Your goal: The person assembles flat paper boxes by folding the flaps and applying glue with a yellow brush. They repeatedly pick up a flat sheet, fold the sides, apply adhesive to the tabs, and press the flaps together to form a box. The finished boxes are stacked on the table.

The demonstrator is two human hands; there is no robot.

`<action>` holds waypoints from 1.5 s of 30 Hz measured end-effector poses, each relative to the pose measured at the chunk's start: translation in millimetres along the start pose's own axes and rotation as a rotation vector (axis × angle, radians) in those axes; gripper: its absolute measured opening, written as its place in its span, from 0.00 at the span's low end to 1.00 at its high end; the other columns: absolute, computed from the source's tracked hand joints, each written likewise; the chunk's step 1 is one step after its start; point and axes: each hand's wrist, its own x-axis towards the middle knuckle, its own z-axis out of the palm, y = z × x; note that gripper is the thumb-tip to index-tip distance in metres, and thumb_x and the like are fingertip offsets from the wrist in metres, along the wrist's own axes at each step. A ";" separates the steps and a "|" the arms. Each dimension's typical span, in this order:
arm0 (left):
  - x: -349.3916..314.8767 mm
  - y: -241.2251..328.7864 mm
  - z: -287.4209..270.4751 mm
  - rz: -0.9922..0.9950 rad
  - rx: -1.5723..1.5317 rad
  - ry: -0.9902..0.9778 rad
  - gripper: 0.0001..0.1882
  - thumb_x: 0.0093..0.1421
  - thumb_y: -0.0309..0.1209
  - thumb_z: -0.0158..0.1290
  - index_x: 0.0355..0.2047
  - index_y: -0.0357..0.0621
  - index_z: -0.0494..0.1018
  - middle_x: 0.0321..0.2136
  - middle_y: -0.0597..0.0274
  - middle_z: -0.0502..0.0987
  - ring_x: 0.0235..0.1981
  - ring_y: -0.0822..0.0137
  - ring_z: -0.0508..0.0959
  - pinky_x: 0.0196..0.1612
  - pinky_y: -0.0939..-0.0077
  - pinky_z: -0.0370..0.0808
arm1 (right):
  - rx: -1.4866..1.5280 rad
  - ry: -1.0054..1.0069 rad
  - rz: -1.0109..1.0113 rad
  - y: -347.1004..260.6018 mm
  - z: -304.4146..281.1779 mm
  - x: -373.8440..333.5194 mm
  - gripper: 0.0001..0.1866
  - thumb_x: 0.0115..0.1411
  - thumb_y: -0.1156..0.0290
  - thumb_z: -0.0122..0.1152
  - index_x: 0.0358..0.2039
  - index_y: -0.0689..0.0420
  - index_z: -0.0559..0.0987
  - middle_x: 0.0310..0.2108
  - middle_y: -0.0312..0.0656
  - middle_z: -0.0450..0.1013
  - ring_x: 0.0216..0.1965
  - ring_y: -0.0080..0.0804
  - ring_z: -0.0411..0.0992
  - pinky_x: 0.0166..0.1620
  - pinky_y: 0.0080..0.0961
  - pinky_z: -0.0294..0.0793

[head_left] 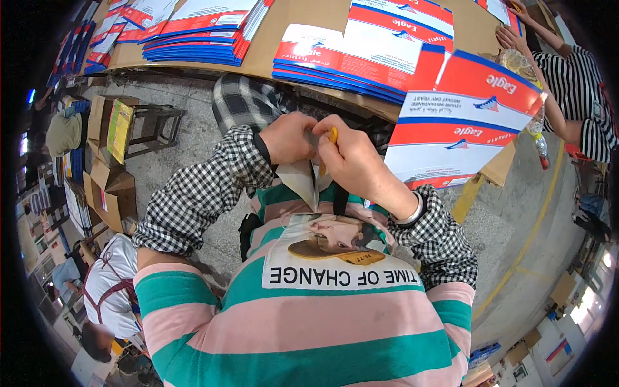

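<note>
One pale folded sheet [298,180], likely light, bendable and best held by its edge, hangs at six o'clock below the left hand [287,139], whose fingers seem to pinch it, while the right hand [356,158] grips a yellow tool [333,135].

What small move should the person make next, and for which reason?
Probably, steady the pale piece with the left hand before moving the yellow object in the right hand: both hands are close together beside that piece, and the left hand's grip is partly hidden.
</note>
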 end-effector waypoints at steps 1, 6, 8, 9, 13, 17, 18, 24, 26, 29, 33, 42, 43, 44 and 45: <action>0.3 2.2 -1.5 -0.006 0.023 -0.024 0.20 0.46 0.30 0.61 0.40 0.37 0.75 0.36 0.51 0.78 0.39 0.59 0.78 0.45 0.70 0.73 | -0.055 -0.022 -0.001 1.9 -0.1 0.2 0.08 0.59 0.76 0.46 0.37 0.67 0.69 0.18 0.53 0.70 0.21 0.43 0.74 0.26 0.31 0.70; -1.6 3.2 -1.2 0.024 0.014 0.034 0.19 0.41 0.30 0.60 0.37 0.39 0.76 0.33 0.46 0.78 0.38 0.53 0.78 0.43 0.66 0.74 | -0.088 -0.025 0.026 -2.7 -3.1 3.9 0.08 0.59 0.76 0.45 0.37 0.67 0.69 0.18 0.55 0.70 0.21 0.48 0.73 0.25 0.31 0.70; -0.7 2.6 -1.4 0.043 0.000 0.040 0.21 0.38 0.31 0.60 0.36 0.39 0.76 0.32 0.45 0.78 0.37 0.50 0.77 0.42 0.65 0.74 | -0.106 -0.064 0.006 -1.5 -2.5 3.5 0.08 0.59 0.76 0.45 0.36 0.67 0.69 0.18 0.56 0.70 0.21 0.49 0.73 0.25 0.31 0.70; 1.3 -3.3 -0.1 0.057 -0.008 0.030 0.21 0.38 0.31 0.60 0.36 0.39 0.76 0.32 0.44 0.77 0.37 0.49 0.77 0.42 0.64 0.74 | -0.115 -0.082 -0.007 -1.1 -1.6 4.0 0.08 0.59 0.76 0.45 0.36 0.67 0.69 0.18 0.56 0.70 0.21 0.50 0.73 0.25 0.32 0.70; 2.1 -7.5 1.2 0.074 -0.012 0.040 0.21 0.38 0.31 0.60 0.37 0.39 0.77 0.33 0.44 0.77 0.37 0.48 0.77 0.42 0.63 0.74 | -0.122 -0.024 -0.007 -1.9 -1.4 4.9 0.07 0.60 0.76 0.45 0.36 0.66 0.69 0.18 0.56 0.70 0.21 0.49 0.73 0.25 0.32 0.70; 0.9 -2.9 -1.4 0.042 -0.002 0.041 0.21 0.39 0.31 0.60 0.37 0.40 0.77 0.33 0.44 0.77 0.38 0.49 0.77 0.43 0.64 0.74 | -0.139 -0.051 -0.015 -2.6 -2.2 6.6 0.07 0.60 0.76 0.45 0.36 0.66 0.69 0.18 0.56 0.70 0.21 0.50 0.73 0.26 0.33 0.70; 1.3 -5.7 -1.1 0.058 0.024 0.054 0.22 0.39 0.31 0.60 0.38 0.40 0.76 0.34 0.44 0.77 0.38 0.49 0.77 0.44 0.64 0.74 | -0.182 -0.065 -0.001 -2.8 -3.7 7.1 0.07 0.60 0.76 0.45 0.36 0.66 0.68 0.18 0.56 0.70 0.21 0.50 0.73 0.26 0.33 0.70; -0.6 -1.4 -5.8 0.041 0.023 0.003 0.24 0.40 0.32 0.60 0.41 0.39 0.76 0.36 0.43 0.77 0.40 0.50 0.77 0.45 0.65 0.73 | -0.178 -0.147 0.016 -6.7 -4.6 6.5 0.07 0.60 0.76 0.47 0.37 0.66 0.68 0.17 0.53 0.70 0.21 0.51 0.72 0.26 0.34 0.70; 1.4 -7.1 -6.5 0.048 0.025 0.000 0.24 0.40 0.32 0.60 0.41 0.38 0.75 0.37 0.43 0.77 0.41 0.51 0.76 0.46 0.66 0.73 | -0.141 -0.100 0.032 -15.8 -10.6 8.2 0.07 0.60 0.76 0.48 0.37 0.66 0.68 0.19 0.53 0.70 0.22 0.50 0.72 0.27 0.33 0.70; 3.0 -10.6 -5.9 0.019 0.041 -0.011 0.25 0.39 0.33 0.60 0.41 0.37 0.75 0.37 0.43 0.77 0.42 0.51 0.76 0.47 0.66 0.73 | -0.167 -0.092 0.014 -28.3 -20.0 5.5 0.07 0.59 0.76 0.50 0.37 0.66 0.69 0.23 0.53 0.71 0.25 0.49 0.73 0.29 0.33 0.70; 4.6 -15.7 -6.2 0.071 0.121 0.060 0.25 0.39 0.33 0.60 0.40 0.36 0.76 0.35 0.42 0.77 0.41 0.50 0.77 0.46 0.65 0.73 | -0.163 -0.213 0.059 -46.0 -37.0 5.1 0.05 0.57 0.76 0.54 0.33 0.65 0.72 0.26 0.53 0.71 0.28 0.44 0.74 0.31 0.31 0.70; 1.8 -22.0 -17.2 0.045 0.090 -0.005 0.27 0.40 0.39 0.64 0.41 0.39 0.75 0.42 0.44 0.73 0.46 0.50 0.73 0.51 0.65 0.70 | -0.086 -0.293 0.072 -30.3 -20.0 14.0 0.06 0.53 0.76 0.57 0.30 0.64 0.72 0.24 0.50 0.73 0.27 0.38 0.76 0.31 0.29 0.73; 1.5 -24.5 -9.8 0.033 0.060 -0.001 0.27 0.40 0.39 0.64 0.41 0.39 0.75 0.41 0.44 0.74 0.45 0.51 0.74 0.50 0.65 0.70 | -0.078 -0.317 0.074 -29.3 -18.7 10.1 0.06 0.53 0.76 0.56 0.30 0.64 0.72 0.23 0.51 0.73 0.27 0.40 0.76 0.31 0.30 0.73; 4.2 -26.9 -9.9 0.071 0.090 0.023 0.26 0.40 0.37 0.64 0.40 0.38 0.76 0.39 0.43 0.76 0.43 0.51 0.75 0.48 0.66 0.71 | -0.046 -0.330 0.092 -33.5 -20.4 11.3 0.06 0.52 0.76 0.56 0.30 0.64 0.72 0.23 0.51 0.73 0.26 0.41 0.75 0.30 0.30 0.73; 4.6 -28.2 -9.8 0.068 0.081 0.031 0.26 0.40 0.37 0.63 0.40 0.37 0.76 0.38 0.43 0.76 0.42 0.51 0.76 0.47 0.66 0.72 | -0.062 -0.344 0.081 -34.5 -21.8 12.2 0.06 0.52 0.76 0.56 0.30 0.64 0.72 0.23 0.51 0.73 0.26 0.41 0.75 0.30 0.30 0.72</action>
